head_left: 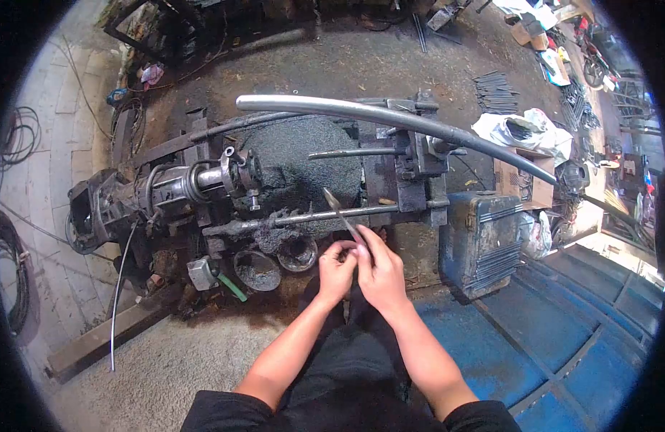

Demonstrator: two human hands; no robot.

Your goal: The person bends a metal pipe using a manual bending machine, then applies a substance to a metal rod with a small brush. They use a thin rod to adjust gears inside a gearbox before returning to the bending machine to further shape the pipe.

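Slim tool [337, 204] in the right hand [381, 277]: grip closed on its lower part, pale tip angled up and away from the person, above the machine's front rod [376, 212]. Left hand [337, 277] just beside, fingers bent inward near the tool's lower end; whether they clasp anything, cannot tell at this scale. Beyond the rod, a heap of dark shavings [300, 147] lies between the clamp head [239, 176] on the left and the upright block [421, 162] on the right. A long metal bar [347, 108] extends above. Nearer the person: 2 round containers [257, 271] and a green-handled tool [231, 286].
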